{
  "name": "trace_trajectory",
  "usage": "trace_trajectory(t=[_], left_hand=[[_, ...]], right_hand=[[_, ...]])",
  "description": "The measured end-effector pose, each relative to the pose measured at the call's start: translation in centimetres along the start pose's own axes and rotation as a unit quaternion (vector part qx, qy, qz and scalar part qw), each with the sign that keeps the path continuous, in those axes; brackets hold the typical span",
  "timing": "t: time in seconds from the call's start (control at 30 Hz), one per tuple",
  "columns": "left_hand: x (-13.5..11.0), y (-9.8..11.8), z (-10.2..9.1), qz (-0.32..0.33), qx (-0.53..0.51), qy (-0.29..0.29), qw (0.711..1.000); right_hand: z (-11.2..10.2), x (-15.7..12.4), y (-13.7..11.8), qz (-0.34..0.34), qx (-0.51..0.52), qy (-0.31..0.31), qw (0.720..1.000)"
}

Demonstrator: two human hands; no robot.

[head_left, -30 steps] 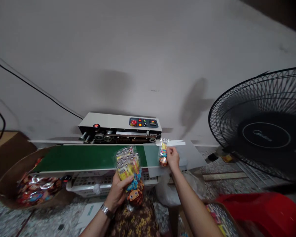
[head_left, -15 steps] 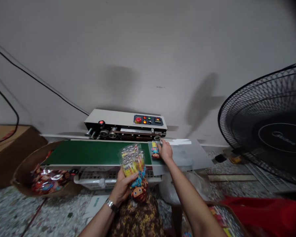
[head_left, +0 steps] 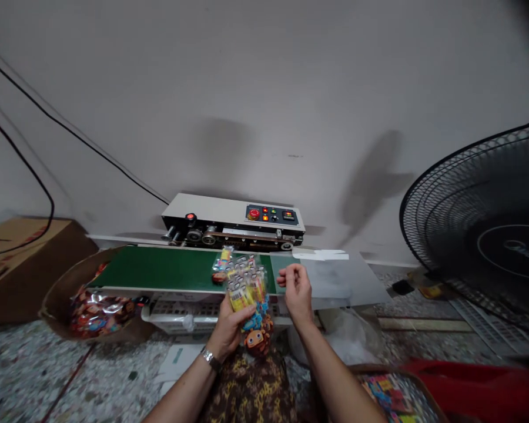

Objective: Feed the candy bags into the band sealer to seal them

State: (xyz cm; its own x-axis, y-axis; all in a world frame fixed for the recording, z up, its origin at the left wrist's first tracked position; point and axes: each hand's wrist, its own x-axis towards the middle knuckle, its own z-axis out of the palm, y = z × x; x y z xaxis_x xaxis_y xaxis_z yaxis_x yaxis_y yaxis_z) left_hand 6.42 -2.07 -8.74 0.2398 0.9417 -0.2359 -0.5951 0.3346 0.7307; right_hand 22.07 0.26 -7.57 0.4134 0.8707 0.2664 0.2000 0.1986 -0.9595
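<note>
My left hand is closed round the lower side of a fanned stack of clear packets. These packets have yellow barcode labels and blue and orange-brown cartoon figures. To the right of the stack, my right hand hovers over the front of a grey sheet, fingers loosely curled and apart, with nothing visible in them. A single packet lies on the green conveyor belt, just behind and left of the stack. Behind the belt stands a band sealing machine with lit red buttons.
The grey sheet extends right of the belt. A large black fan stands at right. On the left are a box of packets and a cardboard carton. Under the belt sits a white basket. Another box holds packets at lower right.
The packet that my right hand was touching at the belt's right end is now released, farther left on the belt. My right hand has drawn back toward me. The left hand still holds the stack.
</note>
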Motion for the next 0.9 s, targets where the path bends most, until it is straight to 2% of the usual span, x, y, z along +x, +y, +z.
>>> trace_trajectory(t=[0.03, 0.13, 0.2, 0.37, 0.53, 0.6, 0.67, 0.77, 0.83, 0.9], left_hand=[[0.0, -0.1, 0.0, -0.005, -0.001, 0.003, 1.000], [0.1, -0.3, -0.1, -0.007, -0.006, -0.001, 1.000], [0.1, -0.3, -0.1, -0.001, -0.010, -0.006, 1.000], [0.1, -0.2, 0.1, 0.007, -0.013, -0.021, 1.000], [0.1, -0.3, 0.1, 0.003, -0.013, -0.022, 1.000], [0.1, -0.4, 0.1, -0.002, -0.014, -0.020, 1.000], [0.2, -0.3, -0.1, -0.004, -0.011, -0.015, 1.000], [0.2, -0.1, -0.4, -0.003, -0.007, 0.000, 1.000], [0.1, 0.0, -0.6, -0.001, -0.002, 0.011, 1.000], [0.0, 0.2, -0.7, 0.002, 0.003, 0.021, 1.000]], right_hand=[[0.0, 0.2, 0.1, 0.005, 0.004, -0.006, 1.000], [0.1, 0.1, 0.3, -0.019, -0.035, -0.087, 0.995], [0.3, -0.2, 0.2, -0.038, -0.066, -0.106, 0.991], [0.6, -0.4, -0.1, -0.028, -0.053, -0.003, 0.998], [0.9, -0.5, 0.3, 0.012, 0.039, -0.046, 0.998], [0.8, -0.6, 0.6, 0.009, 0.035, -0.034, 0.999], [0.1, 0.0, 1.2, 0.000, 0.019, 0.009, 1.000], [-2.2, 2.4, 3.1, 0.010, -0.033, 0.077, 0.996], [-4.3, 4.5, 4.7, 0.039, -0.132, 0.099, 0.986], [-6.1, 6.4, 6.3, 0.074, -0.260, 0.100, 0.957]])
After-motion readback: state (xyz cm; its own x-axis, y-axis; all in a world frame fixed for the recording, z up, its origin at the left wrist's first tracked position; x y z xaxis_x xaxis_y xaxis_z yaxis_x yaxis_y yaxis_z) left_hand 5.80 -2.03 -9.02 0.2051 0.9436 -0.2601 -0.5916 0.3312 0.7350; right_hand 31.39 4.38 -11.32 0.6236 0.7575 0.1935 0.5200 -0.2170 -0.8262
